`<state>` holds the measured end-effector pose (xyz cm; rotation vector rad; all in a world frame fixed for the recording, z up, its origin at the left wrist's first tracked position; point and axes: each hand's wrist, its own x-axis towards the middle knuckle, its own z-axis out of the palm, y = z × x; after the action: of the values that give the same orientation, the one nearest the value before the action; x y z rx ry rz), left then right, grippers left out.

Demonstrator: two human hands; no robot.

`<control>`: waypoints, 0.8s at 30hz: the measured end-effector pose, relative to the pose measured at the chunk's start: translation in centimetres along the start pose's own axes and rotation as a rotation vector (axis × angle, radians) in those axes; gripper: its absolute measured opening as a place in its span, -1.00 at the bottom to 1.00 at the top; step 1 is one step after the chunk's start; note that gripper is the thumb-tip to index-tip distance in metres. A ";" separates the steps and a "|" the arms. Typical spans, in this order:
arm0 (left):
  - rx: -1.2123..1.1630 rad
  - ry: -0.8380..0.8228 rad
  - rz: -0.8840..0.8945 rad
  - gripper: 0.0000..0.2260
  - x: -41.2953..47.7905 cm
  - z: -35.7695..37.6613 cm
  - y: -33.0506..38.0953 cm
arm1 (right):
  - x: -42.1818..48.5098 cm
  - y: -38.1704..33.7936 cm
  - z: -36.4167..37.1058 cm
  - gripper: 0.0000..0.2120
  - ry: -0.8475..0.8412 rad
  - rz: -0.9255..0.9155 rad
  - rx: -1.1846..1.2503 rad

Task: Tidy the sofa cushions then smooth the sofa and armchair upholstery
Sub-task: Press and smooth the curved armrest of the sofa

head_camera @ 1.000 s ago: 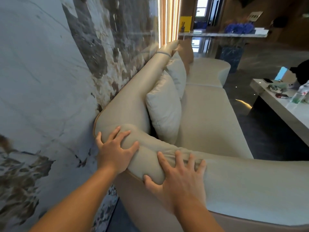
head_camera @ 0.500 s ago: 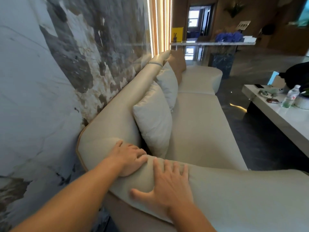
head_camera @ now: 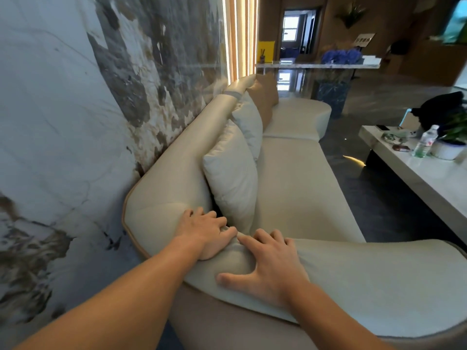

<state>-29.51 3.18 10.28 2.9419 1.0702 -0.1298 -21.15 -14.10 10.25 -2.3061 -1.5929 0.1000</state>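
Lower centre: left hand (head_camera: 206,233) & right hand (head_camera: 271,267) press flat, fingers spread, gripping nothing, on sofa (head_camera: 298,188) arm. Cushions (head_camera: 231,180) upright behind. Best: firm, even outward strokes w/ palms.

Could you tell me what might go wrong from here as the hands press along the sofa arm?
1. The left hand works right beside the nearest cream cushion; pushing further inward could knock it out of line with the cushions behind.
2. The right hand bunches the upholstery on the sofa arm between the hands, so a fold may stay instead of smoothing out.
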 end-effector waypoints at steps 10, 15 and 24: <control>-0.053 0.231 -0.075 -0.51 -1.9 1.3 0.5 | -0.8 -0.6 0.6 -0.11 -0.055 0.082 -0.040; -0.064 0.414 -0.096 -0.60 0.2 3.0 -0.3 | 1.3 -0.5 2.5 -0.15 0.014 0.145 -0.040; -0.071 0.286 -0.212 -0.61 1.5 -0.4 -0.8 | 3.9 -2.0 0.3 -0.23 -0.091 0.172 -0.060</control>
<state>-28.86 4.77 10.59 2.8347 1.3871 0.3316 -21.52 -9.79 11.14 -2.5160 -1.4541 0.2031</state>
